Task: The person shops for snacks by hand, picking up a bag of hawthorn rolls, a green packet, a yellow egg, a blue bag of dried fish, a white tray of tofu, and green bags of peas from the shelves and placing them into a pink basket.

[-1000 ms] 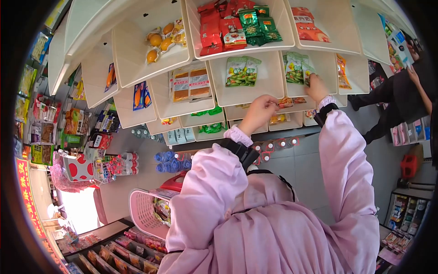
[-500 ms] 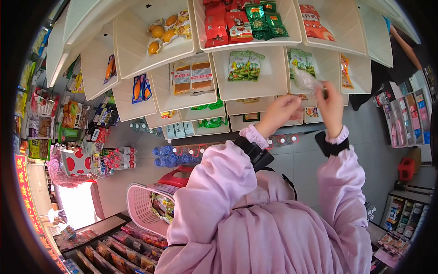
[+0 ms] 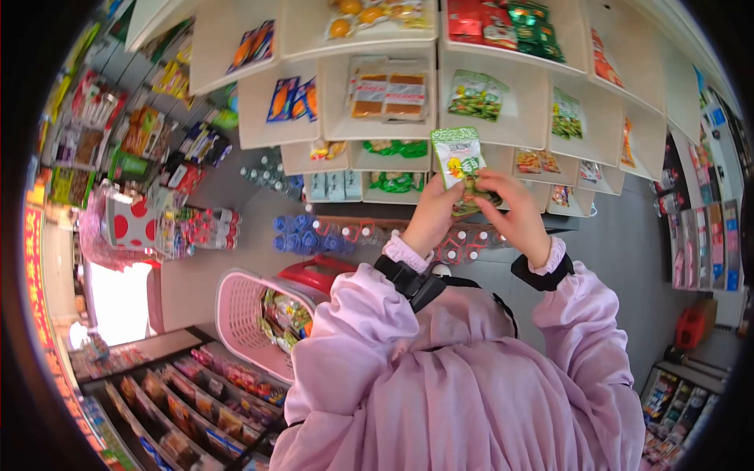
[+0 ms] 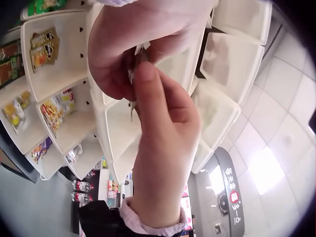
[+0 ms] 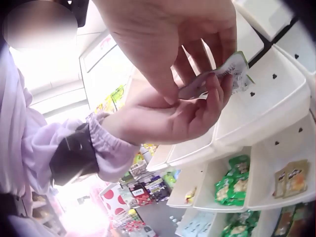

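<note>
A green and white snack packet (image 3: 458, 153) stands up between both hands in the head view, in front of the shelf bins. The left hand (image 3: 430, 217) grips its left side. Thumb and fingers of the right hand (image 3: 514, 217) pinch its lower right part. In the left wrist view the left hand (image 4: 143, 29) and the right hand (image 4: 165, 128) meet at the packet's thin edge. The right wrist view has the packet (image 5: 217, 76) between the right hand (image 5: 173, 34) above and the left hand (image 5: 168, 118) below.
Similar green packets (image 3: 477, 96) lie in a bin behind the hands. A pink basket (image 3: 236, 314) with packets inside stands at the lower left. Bottles (image 3: 345, 234) line the floor below the bins, and a snack rack (image 3: 173, 400) fills the lower left corner.
The right hand has taken a packet out of a right-hand bin and brought it left to the left hand, which now grips it too. The packet's printed front has turned into view, and the head view has shifted.
</note>
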Demonstrator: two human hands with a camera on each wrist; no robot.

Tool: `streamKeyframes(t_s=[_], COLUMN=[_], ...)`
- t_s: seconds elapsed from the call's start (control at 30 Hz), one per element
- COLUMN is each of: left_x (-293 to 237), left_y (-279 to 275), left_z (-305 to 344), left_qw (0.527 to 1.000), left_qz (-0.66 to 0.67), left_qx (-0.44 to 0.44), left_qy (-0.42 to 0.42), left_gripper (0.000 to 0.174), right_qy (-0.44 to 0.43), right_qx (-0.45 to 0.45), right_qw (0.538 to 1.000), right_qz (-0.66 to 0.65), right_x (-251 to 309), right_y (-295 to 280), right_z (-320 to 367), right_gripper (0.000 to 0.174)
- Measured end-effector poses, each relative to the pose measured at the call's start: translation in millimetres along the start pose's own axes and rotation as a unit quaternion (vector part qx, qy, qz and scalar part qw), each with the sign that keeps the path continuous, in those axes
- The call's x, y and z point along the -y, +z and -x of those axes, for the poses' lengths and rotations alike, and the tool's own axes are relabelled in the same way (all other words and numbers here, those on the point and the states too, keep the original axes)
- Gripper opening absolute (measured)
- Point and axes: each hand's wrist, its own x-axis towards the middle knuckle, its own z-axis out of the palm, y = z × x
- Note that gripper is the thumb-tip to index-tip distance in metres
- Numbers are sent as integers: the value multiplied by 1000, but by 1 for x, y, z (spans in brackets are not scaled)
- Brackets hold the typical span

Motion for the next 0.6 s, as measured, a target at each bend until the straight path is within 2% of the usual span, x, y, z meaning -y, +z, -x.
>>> streamKeyframes(t_s=[0.03,0.07,0.13,0.17,0.27,0.47,0.6], left_x=[-2,-6,-22,-25,-27,-15,-1], left_y=[-15,-29,-52,-65,-106,-176,-205], left_z=[10,21,55,70,120,231,302], left_qw=[1000,999,999,998,995,970,936], left_qz=[-1,-3,28,39,60,146,216], left_qx=[-2,-4,-30,-40,-82,-193,-276], left_qy=[17,33,6,6,17,-4,20], left_gripper=[26,26,29,29,31,29,24], right_qy=[-4,41,134,189,297,286,276], right_qx=[-19,-6,21,81,255,382,449], right_qw=[1000,998,980,942,812,780,749], right_qz=[-10,-56,-143,-265,-432,-405,-402], right_x=[3,7,11,0,24,93,136], right_y=[12,27,61,87,135,226,282], right_z=[-4,-4,-1,6,11,28,45], right_gripper=[31,31,31,25,19,17,20])
